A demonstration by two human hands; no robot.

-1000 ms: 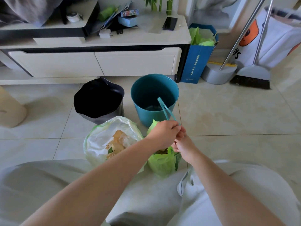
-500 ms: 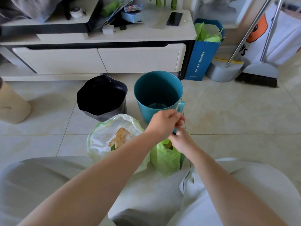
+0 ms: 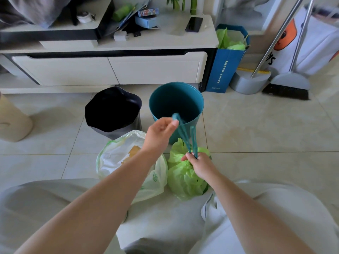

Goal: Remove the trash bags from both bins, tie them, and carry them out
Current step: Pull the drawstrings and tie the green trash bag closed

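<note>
A green trash bag [image 3: 185,178] sits on the floor between my knees, its neck gathered. Teal drawstrings [image 3: 185,136] rise from it. My left hand [image 3: 160,133] pinches the upper end of one string in front of the teal bin [image 3: 197,99], which holds no bag. My right hand [image 3: 199,164] grips the strings at the bag's neck. A white trash bag [image 3: 113,158] with scraps inside stands open just left of the green one, partly behind my left forearm. The black bin [image 3: 112,109] stands left of the teal bin, with nothing visible in its dark interior.
A low white cabinet [image 3: 110,68] runs behind the bins. A blue paper bag [image 3: 223,70] with green plastic in it, a grey dustpan [image 3: 249,83] and a broom [image 3: 288,88] stand at the right. A beige container [image 3: 12,121] is at the left edge.
My hands have separated: the left hand rose toward the teal bin with a drawstring, the right dropped to the bag's neck. The green bag's mouth is now cinched tighter.
</note>
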